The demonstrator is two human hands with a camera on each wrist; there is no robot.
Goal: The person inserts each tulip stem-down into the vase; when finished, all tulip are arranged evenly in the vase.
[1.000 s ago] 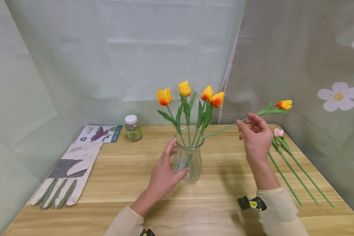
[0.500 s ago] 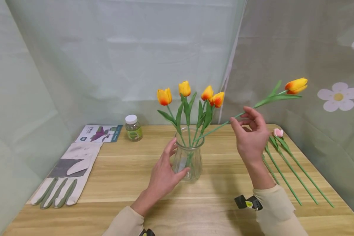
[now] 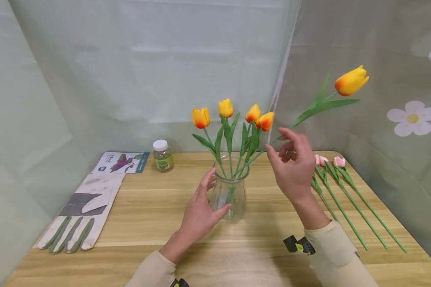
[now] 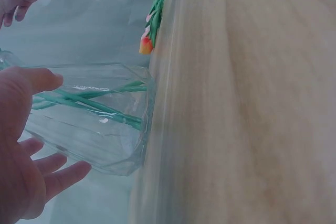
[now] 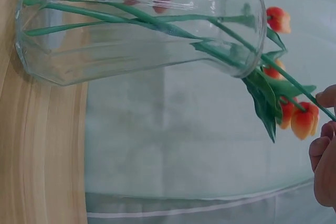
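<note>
My left hand [image 3: 200, 209] holds the side of a clear glass vase [image 3: 240, 201], thumb in front and fingers round the left side. Several yellow-orange tulips [image 3: 200, 118] stand in it, their green stems crossing inside the glass [image 5: 131, 51]. To the right, my right hand [image 3: 295, 169] pinches the stem of another yellow-orange tulip [image 3: 351, 81] between thumb and fingertips. That tulip leans to the upper right, and its stem slants down into the vase mouth. In the right wrist view, the pinched stem [image 5: 294, 83] crosses the rim.
Several pink tulips [image 3: 339, 162] lie on the right of the wooden table [image 3: 147, 223], partly behind the right arm. On the left are a white-and-grey glove [image 3: 89, 199], a printed card [image 3: 122, 162] and a small jar with a white lid [image 3: 163, 157]. Fabric walls surround the table.
My right hand has moved left toward the vase. The held tulip has tipped more upright, its bloom rising, and its stem end has gone into the vase mouth. My left hand stays on the vase.
</note>
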